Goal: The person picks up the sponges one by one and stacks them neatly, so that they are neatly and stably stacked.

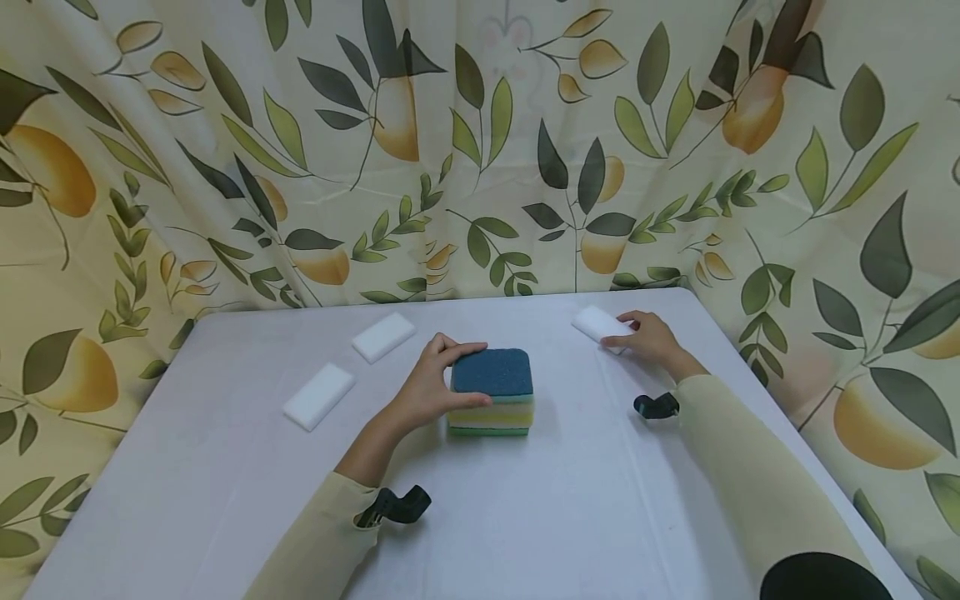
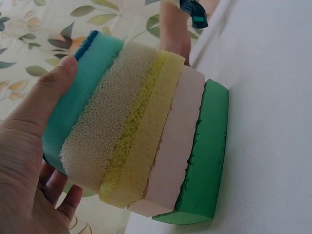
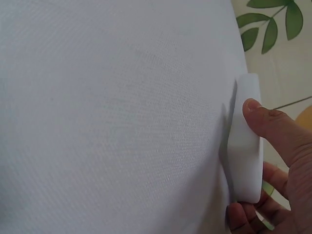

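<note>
A stack of sponges [image 1: 491, 415] stands on the table before me. The left wrist view shows its layers: a teal sponge [image 2: 78, 109] with a dark blue scouring face on top, then a beige porous one, yellow, pale pink, and a green sponge [image 2: 204, 156] at the bottom. My left hand [image 1: 426, 385] grips the teal sponge at the top, thumb on the near side and fingers at the far side. Toward the table's far right, my right hand [image 1: 651, 340] holds a white sponge block [image 3: 246, 146] between thumb and fingers, close over the cloth.
Two more white sponge blocks lie left of the stack, a farther block [image 1: 383, 337] and a nearer block [image 1: 318, 397]. A white cloth [image 1: 585, 500] covers the table. A curtain [image 1: 480, 167] printed with leaves and fruit hangs behind the table and along both sides.
</note>
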Available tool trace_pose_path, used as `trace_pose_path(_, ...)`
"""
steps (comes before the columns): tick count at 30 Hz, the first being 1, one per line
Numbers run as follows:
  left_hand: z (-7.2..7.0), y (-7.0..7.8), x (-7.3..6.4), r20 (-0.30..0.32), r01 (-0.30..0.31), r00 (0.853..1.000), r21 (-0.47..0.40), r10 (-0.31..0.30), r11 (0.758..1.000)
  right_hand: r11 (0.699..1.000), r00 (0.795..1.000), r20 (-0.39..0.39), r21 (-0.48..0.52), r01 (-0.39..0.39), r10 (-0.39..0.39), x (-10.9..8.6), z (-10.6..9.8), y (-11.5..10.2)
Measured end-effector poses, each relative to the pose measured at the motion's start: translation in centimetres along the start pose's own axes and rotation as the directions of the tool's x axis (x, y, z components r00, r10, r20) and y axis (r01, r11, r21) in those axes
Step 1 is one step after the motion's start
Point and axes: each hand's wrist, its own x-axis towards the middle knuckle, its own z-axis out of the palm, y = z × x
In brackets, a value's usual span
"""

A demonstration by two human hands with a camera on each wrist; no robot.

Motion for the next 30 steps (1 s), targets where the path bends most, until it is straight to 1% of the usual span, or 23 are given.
trace_pose_path(3, 0.0, 0.0, 0.0, -0.002, 0.002, 1.0, 0.001, -0.002, 1.0, 1.0, 1.0, -0.001, -0.008, 0.003, -0.004, -0.1, 0.2, -0.1)
trace_pose_path(11, 0.0, 0.0, 0.0, -0.004, -0.004, 1.0, 0.005, 0.004, 1.0, 0.998, 0.998, -0.012, -0.022, 0.054, -0.054, -0.9, 0.6, -0.6)
trace_pose_path(18, 0.0, -0.1, 0.0, -0.004, 0.003, 1.0, 0.005, -0.003, 1.0, 0.994, 0.994, -0.018, -0.025, 0.109, -0.109, -2.1, 0.9, -1.5)
trace_pose_path(30, 0.1, -0.1, 0.0, -0.003, 0.009, 1.0, 0.003, -0.009, 1.0, 0.99, 0.989, -0.046, -0.029, 0.138, -0.139, -3.7, 1.2, -2.9)
